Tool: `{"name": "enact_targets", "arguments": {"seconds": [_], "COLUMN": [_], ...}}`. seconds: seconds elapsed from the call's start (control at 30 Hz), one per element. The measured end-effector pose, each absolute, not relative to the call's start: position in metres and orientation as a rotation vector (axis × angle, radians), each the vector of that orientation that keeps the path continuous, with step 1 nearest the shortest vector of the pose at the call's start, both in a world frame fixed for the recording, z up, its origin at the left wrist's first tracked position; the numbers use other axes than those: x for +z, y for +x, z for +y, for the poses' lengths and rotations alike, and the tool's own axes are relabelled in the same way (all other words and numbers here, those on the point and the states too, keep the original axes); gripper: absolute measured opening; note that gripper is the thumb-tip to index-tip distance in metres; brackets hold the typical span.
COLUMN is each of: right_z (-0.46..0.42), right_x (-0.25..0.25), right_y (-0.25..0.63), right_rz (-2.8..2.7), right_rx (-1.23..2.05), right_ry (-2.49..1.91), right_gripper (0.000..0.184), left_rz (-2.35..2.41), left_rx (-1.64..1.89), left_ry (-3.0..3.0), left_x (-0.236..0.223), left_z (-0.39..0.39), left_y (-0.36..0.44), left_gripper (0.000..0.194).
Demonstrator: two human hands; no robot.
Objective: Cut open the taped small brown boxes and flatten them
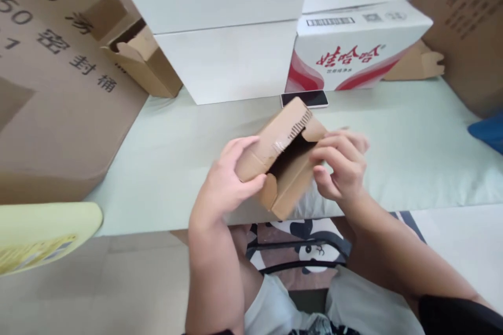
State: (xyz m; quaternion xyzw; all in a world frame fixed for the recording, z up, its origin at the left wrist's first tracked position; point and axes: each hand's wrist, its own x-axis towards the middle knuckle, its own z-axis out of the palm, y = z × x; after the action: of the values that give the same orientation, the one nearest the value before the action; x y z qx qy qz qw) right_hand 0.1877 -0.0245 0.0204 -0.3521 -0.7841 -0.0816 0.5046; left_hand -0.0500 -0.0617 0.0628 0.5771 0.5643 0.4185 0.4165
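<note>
A small brown cardboard box (267, 149) is held tilted just over the front of the pale green tabletop. Its long side is open, showing a dark hollow, with small flaps at both ends and a torn strip along the upper edge. My left hand (228, 178) grips the box's left end, thumb near the lower flap and fingers on the upper panel. At the right edge of the box, my right hand (340, 165) has its fingers curled against the side flap. Its outer fingers are somewhat blurred.
Behind the box lies a phone (304, 99) against white cartons (231, 63) and a red-and-white printed carton (357, 52). Open small boxes (151, 63) stand at back left, beside a large brown carton (51, 89). A blue object (489, 132) sits at far right.
</note>
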Motion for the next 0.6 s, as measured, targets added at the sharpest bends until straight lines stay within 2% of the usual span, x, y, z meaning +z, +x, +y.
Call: {"name": "enact_targets", "arguments": {"seconds": [0.07, 0.2, 0.43, 0.6], "right_z": [-0.017, -0.004, 0.001, 0.005], "right_x": [0.016, 0.001, -0.014, -0.015], "right_y": [0.196, 0.201, 0.199, 0.200], "right_rz": [-1.811, -1.857, -2.020, -2.028], "right_rx": [-0.146, 0.015, 0.227, 0.309], "right_ry": [-0.850, -0.879, -1.033, -0.992], "right_gripper": [0.037, 0.025, 0.036, 0.038], "left_rz": [1.478, 1.543, 1.460, 1.452], "left_rx": [1.048, 1.057, 1.093, 1.059], "left_ry": [1.452, 1.399, 1.483, 1.531], "left_x": [0.059, 0.049, 0.034, 0.029], "left_z": [-0.056, -0.044, -0.039, -0.043], "left_y": [-0.054, -0.056, -0.056, -0.060], "left_gripper": [0.059, 0.062, 0.050, 0.058]}}
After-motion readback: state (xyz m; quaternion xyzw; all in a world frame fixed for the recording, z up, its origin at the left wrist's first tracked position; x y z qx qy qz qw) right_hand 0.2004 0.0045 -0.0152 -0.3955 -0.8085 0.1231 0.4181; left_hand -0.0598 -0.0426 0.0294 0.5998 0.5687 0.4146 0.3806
